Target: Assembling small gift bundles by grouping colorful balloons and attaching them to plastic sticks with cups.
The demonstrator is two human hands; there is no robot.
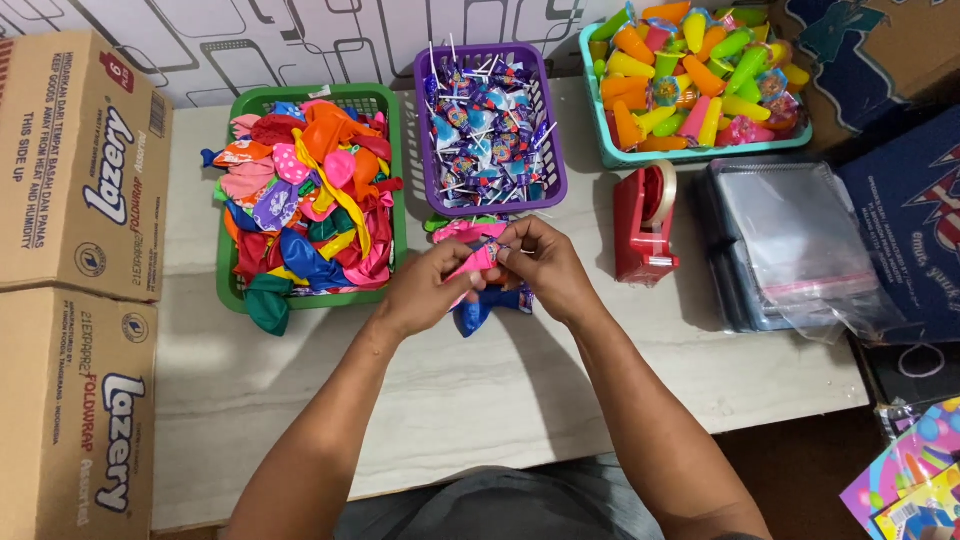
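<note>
Two brown cardboard cartons (75, 165), stacked at the far left edge, printed sides up. Pale stone-patterned desk (500, 400), carrying all items below. Green basket (232, 270), heaped with uninflated balloons (305, 190) in red, orange, pink, blue and yellow; one dark green balloon hangs over its near rim. Left hand (425, 290), just in front of the purple basket, fingers clenched on a small pink packet (475, 262), thumb and forefinger pinching its near end. Blue balloon (475, 312), lying on the desk directly beneath the hands, touching or nearly touching the packet; contact cannot be told. Purple basket (555, 150), filled with wrapped lollipops (488, 125), white sticks pointing up and outward. Right hand (545, 268), fingers grasping the opposite end of the same packet, both hands meeting over it. Red tape dispenser (645, 225), standing just right of the hands, roll upright. Teal basket (700, 152), loaded with orange, yellow, green and pink plastic toys (690, 70). Stack of clear plastic bags (790, 245), at the desk's right edge. Step judged: small items being gathered or folded together between both hands. Next move judged to call for a steady two-handed pinch so the bundle stays closed.
</note>
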